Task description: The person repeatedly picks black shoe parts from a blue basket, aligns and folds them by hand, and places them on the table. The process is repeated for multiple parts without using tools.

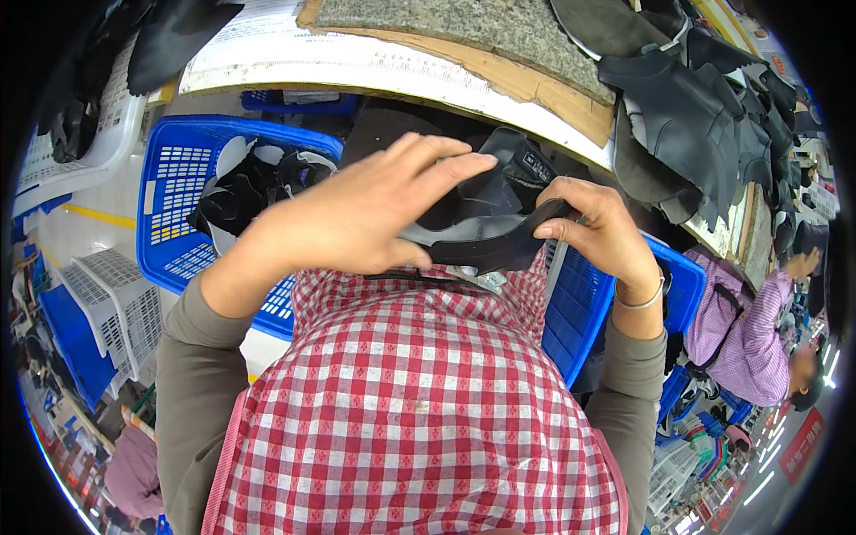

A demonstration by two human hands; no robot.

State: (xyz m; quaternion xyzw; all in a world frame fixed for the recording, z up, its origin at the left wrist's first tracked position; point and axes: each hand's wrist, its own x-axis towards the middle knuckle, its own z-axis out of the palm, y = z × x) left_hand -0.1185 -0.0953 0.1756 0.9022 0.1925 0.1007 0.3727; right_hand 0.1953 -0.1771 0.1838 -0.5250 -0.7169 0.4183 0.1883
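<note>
Over my lap is a black leather shoe upper (490, 248) with a grey inner side and a tag-like printed patch near its far end. My right hand (606, 227) pinches the upper's right end between thumb and fingers. Across its left part hovers my left hand (357, 209), fingers stretched out and thumb apart, the thumb tip near the upper's left edge. Whether that thumb touches it I cannot tell. Part of the upper is hidden behind the left hand.
A white-edged bench (357, 62) ahead bears a grey slab (473, 36). Black leather pieces (687, 116) are heaped at its right. A blue basket (183, 192) of cut pieces stands left, another blue basket (580, 308) right. Someone in a checked purple top (749, 330) works at far right.
</note>
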